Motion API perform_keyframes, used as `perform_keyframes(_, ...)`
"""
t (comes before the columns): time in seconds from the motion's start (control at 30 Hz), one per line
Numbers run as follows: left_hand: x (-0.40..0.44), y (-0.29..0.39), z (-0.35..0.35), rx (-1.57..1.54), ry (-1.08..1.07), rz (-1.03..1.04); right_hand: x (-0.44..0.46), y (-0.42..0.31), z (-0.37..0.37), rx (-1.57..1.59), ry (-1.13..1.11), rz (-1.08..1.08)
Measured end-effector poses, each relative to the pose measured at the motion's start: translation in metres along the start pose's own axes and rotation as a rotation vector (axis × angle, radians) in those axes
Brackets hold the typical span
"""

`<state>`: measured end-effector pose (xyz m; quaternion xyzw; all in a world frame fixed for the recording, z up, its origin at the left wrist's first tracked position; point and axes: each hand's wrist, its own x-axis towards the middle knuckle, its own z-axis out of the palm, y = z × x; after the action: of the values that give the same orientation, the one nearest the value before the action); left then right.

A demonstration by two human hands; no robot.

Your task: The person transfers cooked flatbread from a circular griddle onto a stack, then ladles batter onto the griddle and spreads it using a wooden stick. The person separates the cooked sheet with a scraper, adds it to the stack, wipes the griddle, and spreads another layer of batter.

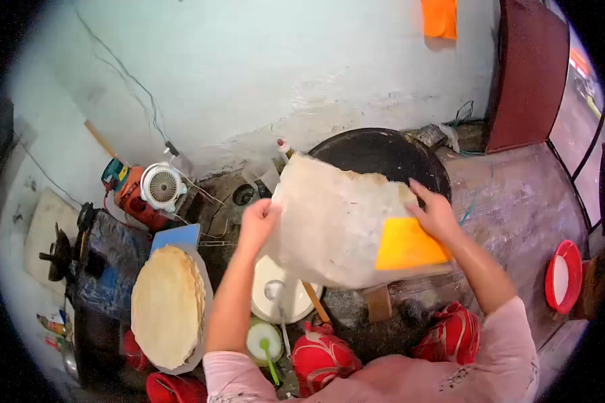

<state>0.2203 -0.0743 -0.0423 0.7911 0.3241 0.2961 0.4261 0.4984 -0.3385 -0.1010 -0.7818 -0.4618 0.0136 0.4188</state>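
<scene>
Both hands hold up a worn, off-white sheet (333,218) with a ragged upper edge and a bright yellow-orange patch (410,243) at its lower right. Whether it is card or cloth I cannot tell. My left hand (257,225) is closed on its left edge, thumb and fingers pinched together. On the opposite side, my right hand (431,209) grips the upper right edge, near the patch. Behind the sheet lies a round black griddle (390,151), partly hidden by it. A stack of thin round flatbreads (167,305) rests to the left of my left forearm.
Below the sheet are a white tub (265,269) with a metal ladle (274,290) and a bowl (254,336) with a green spoon (270,363). A blower (161,188) stands at the left wall. A red basin (563,275) sits far right, near a dark red door panel (528,77).
</scene>
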Motion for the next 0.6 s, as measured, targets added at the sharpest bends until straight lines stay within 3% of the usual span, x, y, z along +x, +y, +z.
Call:
perform_keyframes(0.07,-0.011,0.042,-0.029,0.071,-0.088,0.049,0.039,-0.059,-0.009,-0.121,-0.107,0.065)
perform_keyframes(0.13,-0.031,0.078,-0.05,-0.029,-0.088,0.113,0.072,-0.074,0.01,-0.176,0.01,-0.149)
perform_keyframes(0.2,-0.044,0.091,-0.08,0.099,-0.096,0.136,0.101,-0.095,0.017,-0.147,0.012,-0.021)
perform_keyframes(0.27,-0.049,0.076,-0.105,0.08,-0.068,0.142,0.134,-0.077,0.035,-0.095,-0.002,-0.196)
perform_keyframes(0.3,-0.049,0.065,-0.117,0.076,-0.049,0.132,0.137,-0.095,0.03,-0.023,-0.151,-0.074)
perform_keyframes(0.4,-0.043,0.01,-0.157,0.234,0.05,0.105,0.161,-0.123,0.046,0.009,-0.426,-0.062)
perform_keyframes(0.47,-0.021,-0.03,-0.171,0.49,0.008,-0.077,0.162,-0.17,0.048,-0.11,-0.372,-0.148)
perform_keyframes(0.53,-0.003,-0.06,-0.183,0.483,0.062,-0.004,0.179,-0.207,0.055,-0.202,-0.304,-0.269)
perform_keyframes(0.57,0.003,-0.062,-0.186,0.444,0.131,-0.126,0.188,-0.229,0.057,-0.198,-0.306,-0.269)
perform_keyframes(0.6,0.015,-0.074,-0.195,0.406,0.209,-0.089,0.195,-0.254,0.058,-0.195,-0.308,-0.272)
